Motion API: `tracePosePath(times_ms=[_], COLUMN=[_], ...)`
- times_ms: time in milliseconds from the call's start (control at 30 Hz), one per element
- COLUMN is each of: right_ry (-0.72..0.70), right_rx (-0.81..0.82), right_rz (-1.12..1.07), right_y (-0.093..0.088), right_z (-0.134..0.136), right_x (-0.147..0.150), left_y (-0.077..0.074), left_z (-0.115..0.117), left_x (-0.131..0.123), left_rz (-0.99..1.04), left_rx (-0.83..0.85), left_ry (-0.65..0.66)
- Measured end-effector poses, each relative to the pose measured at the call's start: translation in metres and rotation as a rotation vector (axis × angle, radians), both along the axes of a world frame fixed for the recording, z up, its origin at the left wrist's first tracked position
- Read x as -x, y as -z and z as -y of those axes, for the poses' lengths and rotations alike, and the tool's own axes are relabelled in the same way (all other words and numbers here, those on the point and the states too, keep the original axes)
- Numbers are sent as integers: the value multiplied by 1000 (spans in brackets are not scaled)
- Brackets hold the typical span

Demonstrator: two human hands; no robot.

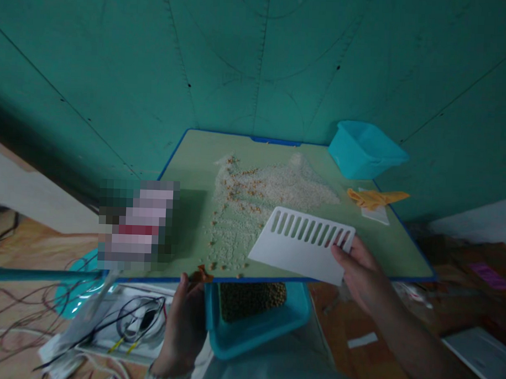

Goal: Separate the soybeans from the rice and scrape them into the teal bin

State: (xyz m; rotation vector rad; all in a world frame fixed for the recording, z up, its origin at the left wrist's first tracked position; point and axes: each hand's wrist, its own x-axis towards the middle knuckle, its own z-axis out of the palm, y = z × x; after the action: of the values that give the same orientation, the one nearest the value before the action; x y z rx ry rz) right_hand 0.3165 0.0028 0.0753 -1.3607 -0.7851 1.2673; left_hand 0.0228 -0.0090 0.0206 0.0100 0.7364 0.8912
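My right hand (360,268) grips the right end of a white slotted scraper (298,249), which lies low over the front of the green board (186,209). White grains (294,185) are spread across the middle, mixed with small orange-brown beans (247,184) on their left side. At the board's front edge, my left hand (188,309) has its thumb up near a small brown scrap (202,274); its other fingers are hidden. Below the edge, a blue basin (247,344) holds dark and tan beans (253,300), close beside my left hand.
An empty-looking blue bin (366,149) stands at the board's back right, with a yellow cloth (373,199) in front of it. A pixelated object (139,224) is at the left. Cables (140,318) lie in a box on the lower left.
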Motion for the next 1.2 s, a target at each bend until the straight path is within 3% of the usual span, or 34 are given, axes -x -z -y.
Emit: tracePosePath(times_ms=[300, 533, 667, 867, 1067, 1200], right_ry=[-130, -94, -105, -190, -209, -229], right_rx=[70, -36, -100, -92, -71, -61], right_rz=[-20, -23, -27, -27, 23, 29], right_y=[7, 9, 11, 14, 15, 11], right_z=[4, -13, -25, -29, -26, -24], right_x=[15, 32, 46, 56, 57, 57], left_y=[-30, -21, -26, -31, -20, -22], left_z=[-5, -3, -2, -1, 1, 0], left_x=[-10, 0, 1, 6, 14, 14], left_rz=[-90, -72, 41, -54, -118, -110], left_rx=[232, 225, 270, 341, 119, 130], left_ry=[-227, -246, -304, -349, -208, -234])
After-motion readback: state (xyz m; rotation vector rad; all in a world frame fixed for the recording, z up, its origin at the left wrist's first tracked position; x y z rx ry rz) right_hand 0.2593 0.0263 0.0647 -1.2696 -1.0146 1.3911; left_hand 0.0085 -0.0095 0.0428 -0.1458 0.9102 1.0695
